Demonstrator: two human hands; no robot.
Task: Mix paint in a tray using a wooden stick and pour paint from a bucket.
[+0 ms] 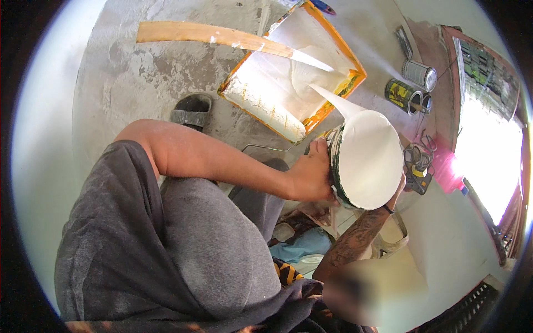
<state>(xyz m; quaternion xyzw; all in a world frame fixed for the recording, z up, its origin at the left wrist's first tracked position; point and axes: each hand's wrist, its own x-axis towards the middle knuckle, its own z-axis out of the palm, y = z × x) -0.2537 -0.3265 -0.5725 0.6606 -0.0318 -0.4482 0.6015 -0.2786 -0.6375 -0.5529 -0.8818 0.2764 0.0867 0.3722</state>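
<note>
My left hand (313, 172) grips the side of a large paint can (363, 158), which is tilted, full of white paint and pouring a stream into an orange-rimmed tray (353, 69). My right hand (395, 194), mostly hidden behind the can, holds its far right side. A roller (261, 108) coated in white lies along the tray's near edge, its wire handle extending below. A long wooden stick (205, 33) lies across the tray, its end white with paint.
Two smaller cans (402, 95) stand at the right beside a pink object (444, 169) and a cord with a dark tool (417, 180). A sandal (191, 108) is on the stained floor (122, 77). Cloths and bags (302, 247) lie below the paint can. A bright opening is at right.
</note>
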